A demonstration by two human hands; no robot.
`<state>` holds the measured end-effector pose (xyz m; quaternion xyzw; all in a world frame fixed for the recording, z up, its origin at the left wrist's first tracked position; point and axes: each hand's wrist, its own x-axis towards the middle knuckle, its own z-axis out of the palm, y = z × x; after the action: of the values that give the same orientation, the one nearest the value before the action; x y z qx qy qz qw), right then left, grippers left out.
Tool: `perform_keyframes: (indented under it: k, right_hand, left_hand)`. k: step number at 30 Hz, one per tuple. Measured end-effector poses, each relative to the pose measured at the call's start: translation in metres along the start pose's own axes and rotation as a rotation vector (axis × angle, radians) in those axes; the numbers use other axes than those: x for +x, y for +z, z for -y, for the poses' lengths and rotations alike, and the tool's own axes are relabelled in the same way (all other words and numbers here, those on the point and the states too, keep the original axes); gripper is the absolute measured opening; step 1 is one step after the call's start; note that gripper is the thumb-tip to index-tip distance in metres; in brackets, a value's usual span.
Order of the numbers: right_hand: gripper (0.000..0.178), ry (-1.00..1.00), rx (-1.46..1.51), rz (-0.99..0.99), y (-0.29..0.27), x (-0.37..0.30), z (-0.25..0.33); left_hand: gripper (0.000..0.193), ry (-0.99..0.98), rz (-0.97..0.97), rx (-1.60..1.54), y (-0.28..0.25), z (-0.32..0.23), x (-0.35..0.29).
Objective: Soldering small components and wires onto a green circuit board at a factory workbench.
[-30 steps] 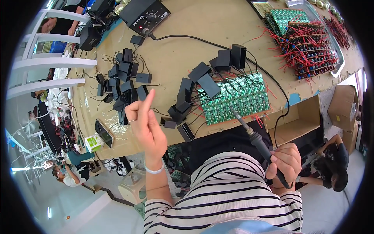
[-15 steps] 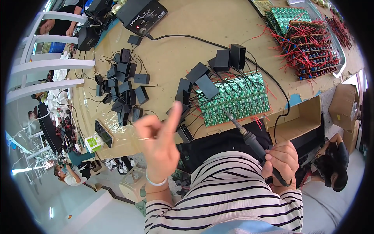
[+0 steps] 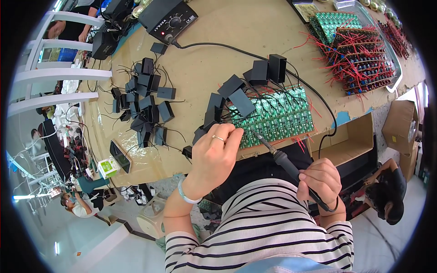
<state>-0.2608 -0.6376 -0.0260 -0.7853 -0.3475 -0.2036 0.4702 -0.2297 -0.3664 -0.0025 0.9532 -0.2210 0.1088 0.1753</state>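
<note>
My right hand (image 3: 321,182) grips a soldering iron (image 3: 287,164) by its dark handle. The iron's metal tip points up and left, at the near left part of a green circuit board panel (image 3: 277,113). At that panel's near left corner my left hand (image 3: 213,157) is closed in a pinch; whatever lies between the fingertips is too small to make out. Black rectangular boxes (image 3: 241,102) with thin black wires stand along the panel's far and left sides, their wires running onto it. Another small black box (image 3: 187,152) lies beside my left hand.
A soldering station (image 3: 168,20) stands at the back, its cable curving round to the iron. Many loose black boxes (image 3: 145,102) lie to the left. Boards with red wires (image 3: 364,59) fill the back right by a metal tray (image 3: 397,75). A cardboard box (image 3: 341,139) sits below the table edge.
My left hand has come right to the panel's corner, its raised finger now bent into a pinch. The soldering iron has shifted slightly left and down with my right hand.
</note>
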Motion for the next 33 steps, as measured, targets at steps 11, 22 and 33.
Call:
perform_keyframes:
  k: [11, 22, 33]
  right_hand:
    - [0.013, -0.032, -0.019, 0.042, 0.001, 0.005, 0.001]
    - [0.013, -0.043, 0.004, 0.025, -0.003, 0.001, 0.001]
    - [0.012, 0.068, -0.070, -0.075, -0.019, -0.006, 0.013]
  left_hand:
    - [0.020, 0.008, 0.047, 0.016, 0.000, 0.003, 0.004]
    - [0.019, 0.008, 0.066, 0.011, 0.001, 0.002, 0.005]
    - [0.018, 0.025, 0.079, 0.083, -0.007, -0.002, 0.007]
